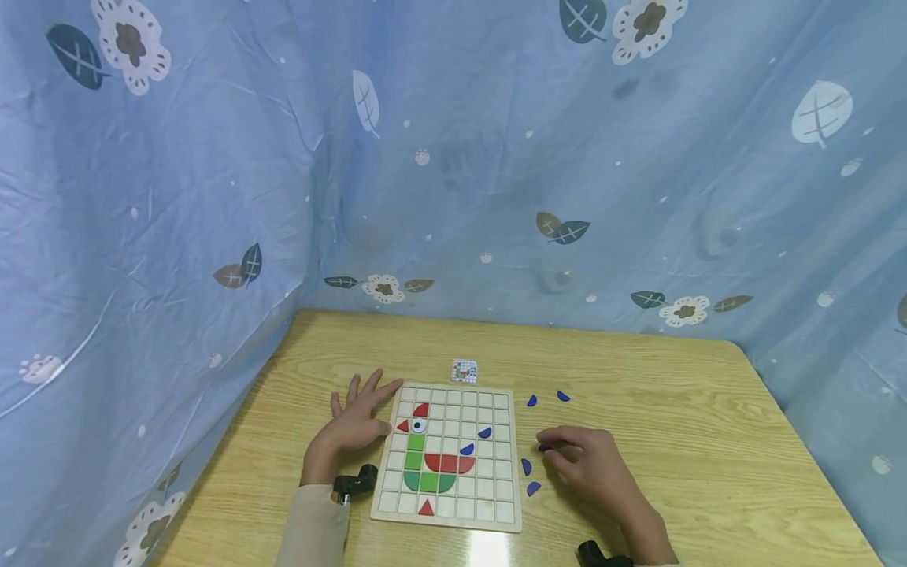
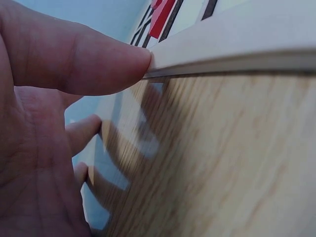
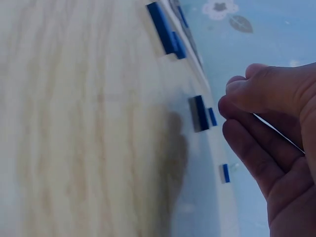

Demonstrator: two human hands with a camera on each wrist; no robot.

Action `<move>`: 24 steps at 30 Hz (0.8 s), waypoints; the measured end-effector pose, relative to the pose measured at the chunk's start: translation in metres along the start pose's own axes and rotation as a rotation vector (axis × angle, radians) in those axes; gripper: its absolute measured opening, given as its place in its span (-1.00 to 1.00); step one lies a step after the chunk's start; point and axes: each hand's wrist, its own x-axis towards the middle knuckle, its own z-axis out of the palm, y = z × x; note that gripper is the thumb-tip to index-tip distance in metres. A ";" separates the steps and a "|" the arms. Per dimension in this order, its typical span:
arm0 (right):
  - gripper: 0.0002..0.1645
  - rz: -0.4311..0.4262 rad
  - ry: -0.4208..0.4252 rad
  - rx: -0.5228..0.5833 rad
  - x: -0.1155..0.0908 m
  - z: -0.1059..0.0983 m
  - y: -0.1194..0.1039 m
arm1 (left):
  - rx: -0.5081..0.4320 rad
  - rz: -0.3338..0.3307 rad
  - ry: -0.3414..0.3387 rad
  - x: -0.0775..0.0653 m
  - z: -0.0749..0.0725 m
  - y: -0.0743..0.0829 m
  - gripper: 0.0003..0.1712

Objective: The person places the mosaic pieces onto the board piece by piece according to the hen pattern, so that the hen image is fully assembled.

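A square wooden grid board (image 1: 499, 492) lies on the table, bearing red, green and blue pieces and an eye tile (image 1: 419, 425). My left hand (image 1: 357, 421) rests at its left edge with fingers spread. In the left wrist view the left thumb (image 2: 108, 61) touches the board's side (image 2: 222, 54). My right hand (image 1: 591, 465) hovers right of the board, thumb and fingers loosely bent over a blue half-round piece (image 1: 544, 447). In the right wrist view a blue piece (image 3: 199, 113) stands apart from the fingertips (image 3: 236, 89), which hold nothing visible.
More blue half-round pieces (image 1: 527, 466) lie along the board's right side and farther back (image 1: 563, 395). A small picture card (image 1: 464, 371) sits behind the board. Blue patterned curtain (image 1: 496, 197) hangs beyond the table (image 1: 673, 402).
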 end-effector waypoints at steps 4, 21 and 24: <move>-0.66 0.034 -0.026 0.002 -0.008 -0.004 -0.001 | 0.009 0.004 0.002 0.000 0.000 -0.001 0.02; -0.68 0.147 -0.008 0.046 0.002 0.002 0.006 | 0.009 0.007 0.001 0.000 0.001 -0.002 0.03; -0.68 0.160 -0.011 0.042 0.008 0.004 0.006 | 0.006 0.007 0.003 0.000 0.001 -0.002 0.03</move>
